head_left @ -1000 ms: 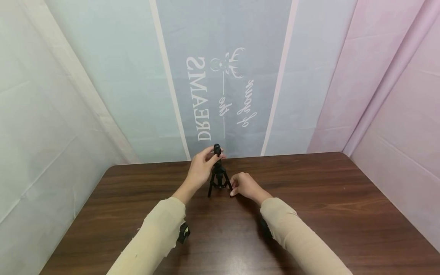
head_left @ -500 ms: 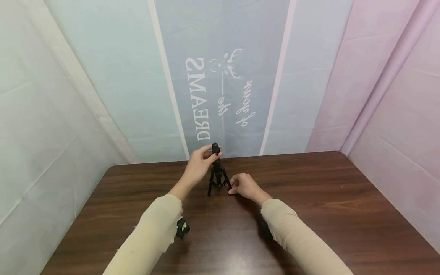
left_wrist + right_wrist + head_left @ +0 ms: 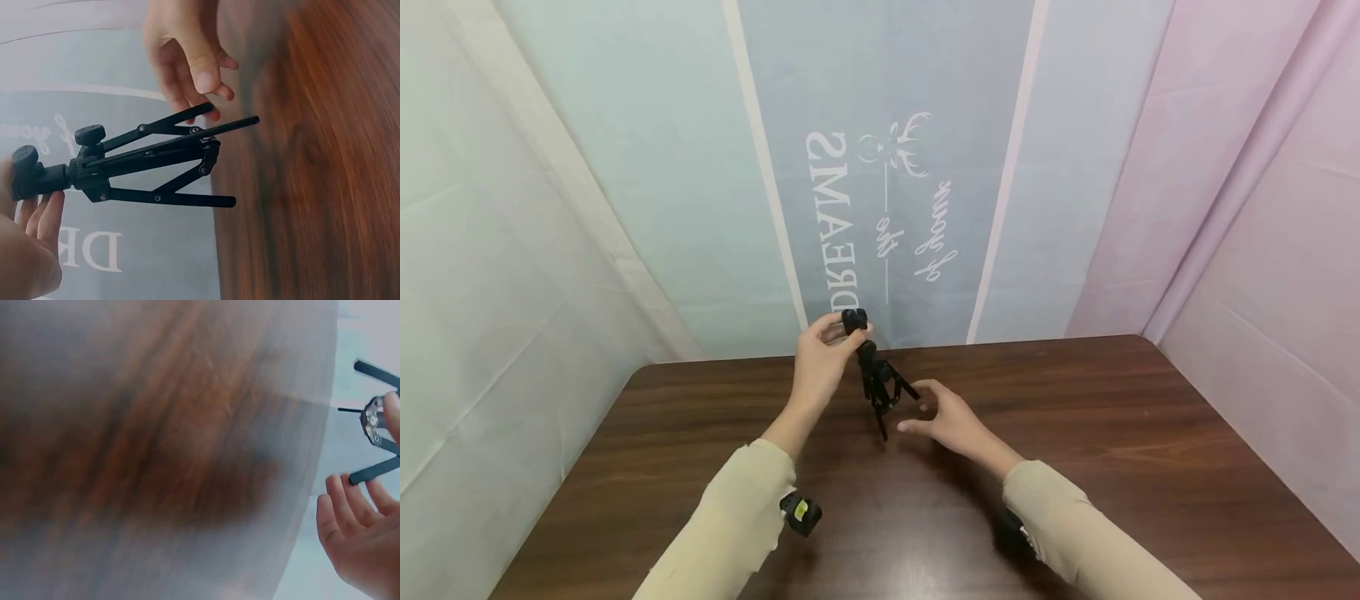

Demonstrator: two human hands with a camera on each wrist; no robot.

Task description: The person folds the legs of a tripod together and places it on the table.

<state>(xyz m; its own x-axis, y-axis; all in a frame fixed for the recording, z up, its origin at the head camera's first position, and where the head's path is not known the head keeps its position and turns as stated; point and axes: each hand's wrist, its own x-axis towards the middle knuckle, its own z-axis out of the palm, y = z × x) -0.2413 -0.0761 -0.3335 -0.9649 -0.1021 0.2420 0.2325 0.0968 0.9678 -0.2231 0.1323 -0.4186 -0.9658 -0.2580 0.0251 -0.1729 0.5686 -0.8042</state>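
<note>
A small black tripod (image 3: pixel 874 367) is tilted, its legs spread and pointing down to the right in the head view. My left hand (image 3: pixel 818 367) grips it by the top, thumb and fingers round the head beside a round knob (image 3: pixel 25 158). To the right of the legs, my right hand (image 3: pixel 953 423) has its thumb and fingers apart. In the right wrist view the fingertips (image 3: pixel 347 487) lie at the end of one leg (image 3: pixel 374 471); whether they touch it I cannot tell. Braces (image 3: pixel 178 178) join the legs to the centre column.
Below the hands is a dark brown wood-grain table (image 3: pixel 1090 433) with rounded back corners. A pale blue backdrop (image 3: pixel 700 183) with mirrored white lettering rises behind it. Pale cloth walls (image 3: pixel 497 275) stand on both sides. A black device (image 3: pixel 801 513) sits at the left wrist.
The tripod has gone from upright to tilted, its top moving left with my left hand. My right hand has let go of the leg and spread its fingers, thumb away from the leg.
</note>
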